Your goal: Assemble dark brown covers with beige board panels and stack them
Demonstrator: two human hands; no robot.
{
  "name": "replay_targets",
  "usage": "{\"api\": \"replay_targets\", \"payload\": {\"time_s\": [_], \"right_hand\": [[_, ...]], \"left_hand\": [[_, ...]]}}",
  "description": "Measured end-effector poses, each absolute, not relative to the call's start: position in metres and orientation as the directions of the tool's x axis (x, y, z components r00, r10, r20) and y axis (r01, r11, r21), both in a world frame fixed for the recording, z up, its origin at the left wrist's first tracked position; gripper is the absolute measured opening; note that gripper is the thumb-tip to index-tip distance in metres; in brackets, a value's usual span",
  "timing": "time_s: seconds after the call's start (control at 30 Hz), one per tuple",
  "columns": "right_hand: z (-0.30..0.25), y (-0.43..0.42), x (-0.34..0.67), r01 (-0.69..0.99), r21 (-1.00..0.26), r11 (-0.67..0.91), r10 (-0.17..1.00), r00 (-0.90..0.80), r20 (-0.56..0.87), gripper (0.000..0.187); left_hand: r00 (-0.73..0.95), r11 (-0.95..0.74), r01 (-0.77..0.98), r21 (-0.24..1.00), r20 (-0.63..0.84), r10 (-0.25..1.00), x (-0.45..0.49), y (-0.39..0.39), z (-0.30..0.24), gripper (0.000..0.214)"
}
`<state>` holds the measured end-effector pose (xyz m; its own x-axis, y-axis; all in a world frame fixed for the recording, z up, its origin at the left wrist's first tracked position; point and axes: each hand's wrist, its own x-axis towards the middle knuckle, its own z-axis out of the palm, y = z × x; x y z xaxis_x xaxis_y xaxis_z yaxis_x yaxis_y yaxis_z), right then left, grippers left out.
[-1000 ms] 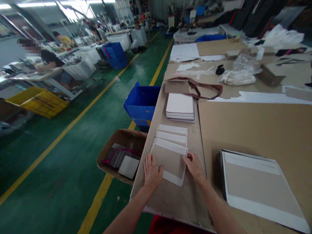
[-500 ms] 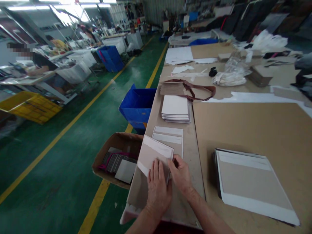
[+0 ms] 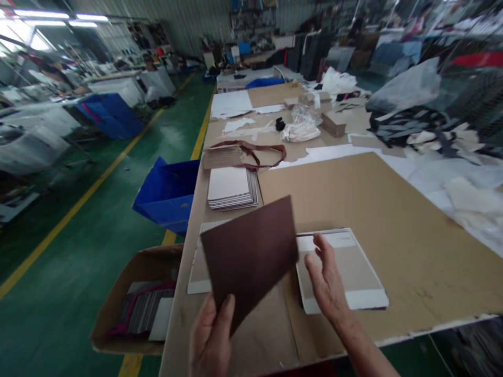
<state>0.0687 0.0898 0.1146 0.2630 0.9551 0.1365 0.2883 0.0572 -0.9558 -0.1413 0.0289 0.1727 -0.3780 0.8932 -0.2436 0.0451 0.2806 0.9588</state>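
Note:
My left hand (image 3: 214, 330) grips a dark brown flat panel (image 3: 251, 251) at its lower left corner, thumb on the near face. The panel is raised and tilted above the table. My right hand (image 3: 328, 285) is off the panel, just right of its edge, with fingers apart and nothing in them. Beneath the right hand lies a stack of beige panels with white borders (image 3: 357, 262). Partly hidden behind the brown panel, beige pieces with white strips (image 3: 199, 269) lie on the table.
A pile of pale boards (image 3: 228, 188) and a brown strap (image 3: 271, 162) lie farther up the table. On the floor at left stand a cardboard box of panels (image 3: 113, 309) and a blue bin (image 3: 165, 196). Plastic bags (image 3: 302, 128) and scraps lie at the back.
The beige panel under both hands is off the table; a brown face now shows in my left hand. My right hand has let go and moved right. The view has swung right.

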Motion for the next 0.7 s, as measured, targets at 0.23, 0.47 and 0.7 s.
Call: {"api": "replay_targets", "payload": {"time_s": [0.23, 0.47, 0.7], "right_hand": [[0.067, 0.055, 0.196, 0.088, -0.936, -0.34, 0.815, 0.524, -0.247, 0.061], [0.025, 0.063, 0.233, 0.54, -0.66, -0.523, 0.798, 0.583, -0.154, 0.067], [0.042, 0.072, 0.201, 0.842, -0.437, -0.316, 0.831, 0.468, 0.3, 0.059]], "left_hand": [[0.049, 0.371, -0.123, 0.92, -0.368, 0.929, -0.046, 0.052, 0.109, 0.045], [0.019, 0.328, 0.364, 0.872, -0.359, 0.933, -0.019, 0.07, 0.069, 0.047], [-0.025, 0.187, 0.595, 0.782, -0.214, 0.977, -0.034, 0.066, 0.062, 0.055]]}}
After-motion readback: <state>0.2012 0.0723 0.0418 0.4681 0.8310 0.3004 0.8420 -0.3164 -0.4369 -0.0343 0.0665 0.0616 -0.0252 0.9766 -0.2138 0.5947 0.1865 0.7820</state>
